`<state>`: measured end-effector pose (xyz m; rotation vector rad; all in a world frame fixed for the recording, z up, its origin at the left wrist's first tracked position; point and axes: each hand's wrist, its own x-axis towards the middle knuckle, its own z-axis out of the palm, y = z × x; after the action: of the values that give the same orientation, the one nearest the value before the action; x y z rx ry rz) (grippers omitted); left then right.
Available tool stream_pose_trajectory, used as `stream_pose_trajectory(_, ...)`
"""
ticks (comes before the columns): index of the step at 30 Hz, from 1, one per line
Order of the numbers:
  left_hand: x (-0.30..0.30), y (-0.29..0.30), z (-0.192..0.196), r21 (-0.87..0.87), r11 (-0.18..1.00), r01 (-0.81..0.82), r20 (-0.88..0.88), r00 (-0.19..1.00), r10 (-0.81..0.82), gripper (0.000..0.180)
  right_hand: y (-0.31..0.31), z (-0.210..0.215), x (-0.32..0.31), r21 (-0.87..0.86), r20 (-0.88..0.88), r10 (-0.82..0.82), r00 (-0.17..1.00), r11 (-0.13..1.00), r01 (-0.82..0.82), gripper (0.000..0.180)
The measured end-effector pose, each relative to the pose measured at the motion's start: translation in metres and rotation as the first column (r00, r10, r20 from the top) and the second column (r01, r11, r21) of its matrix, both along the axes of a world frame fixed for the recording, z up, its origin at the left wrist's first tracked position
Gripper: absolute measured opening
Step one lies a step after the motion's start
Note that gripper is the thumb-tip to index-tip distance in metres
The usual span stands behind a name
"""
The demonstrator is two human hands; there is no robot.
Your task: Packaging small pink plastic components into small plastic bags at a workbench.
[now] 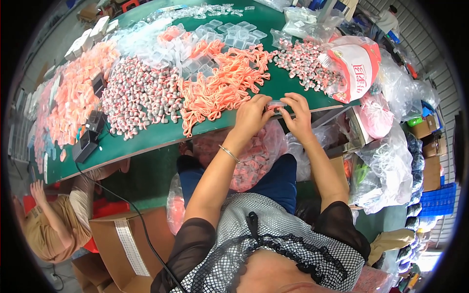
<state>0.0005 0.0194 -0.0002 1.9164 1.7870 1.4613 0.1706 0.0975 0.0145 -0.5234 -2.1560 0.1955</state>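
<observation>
My left hand (252, 116) and my right hand (297, 115) meet at the front edge of the green table (146, 141). Both pinch one small clear plastic case (276, 104) between the fingertips. A silver bangle sits on my left wrist. Just left of my hands lies a tangle of orange cords (220, 85). A heap of small grey and pink earplugs (139, 95) lies further left, and a second such heap (305, 61) lies beyond my right hand. In my lap rests a clear bag of packed pink items (251, 161).
Empty clear cases (215, 34) are scattered at the table's far side. Packed orange pieces (73, 97) cover the left end. A black device with a cable (88, 141) sits near the left edge. Filled plastic bags (386, 166) pile at the right. Another person (53, 219) sits lower left beside cardboard boxes (127, 244).
</observation>
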Motion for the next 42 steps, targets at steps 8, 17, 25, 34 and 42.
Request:
stream_pose_trajectory(8, 0.002, 0.001, -0.002, -0.005, 1.000, 0.011, 0.019, 1.000, -0.011, 0.038, 0.005, 0.019, -0.011, 0.124, 0.249, -0.009, 0.968, 0.992, -0.022, 0.024)
stream_pose_trajectory(17, 0.000, -0.002, 0.004, -0.071, 0.997, 0.029, 0.030, 0.999, -0.027, 0.036, 0.002, 0.020, -0.025, 0.232, 0.380, -0.134, 0.915, 0.972, 0.047, 0.016)
stream_pose_trajectory(25, 0.000, -0.002, -0.002, 0.000, 1.000, 0.009, 0.012, 1.000, -0.009, 0.033, 0.002, 0.020, -0.022, 0.063, 0.324, -0.009, 0.946, 0.998, -0.013, 0.018)
stream_pose_trajectory(34, 0.001, -0.004, 0.000, -0.020, 1.000, 0.000, -0.002, 1.000, 0.000, 0.036, -0.001, 0.026, -0.014, -0.005, 0.330, 0.044, 0.943, 0.999, -0.045, 0.021)
stream_pose_trajectory(42, -0.003, -0.003, -0.002, 0.019, 0.999, 0.051, -0.015, 0.999, -0.051, 0.035, -0.002, 0.017, 0.004, -0.097, 0.295, 0.185, 0.937, 0.982, -0.163, 0.043)
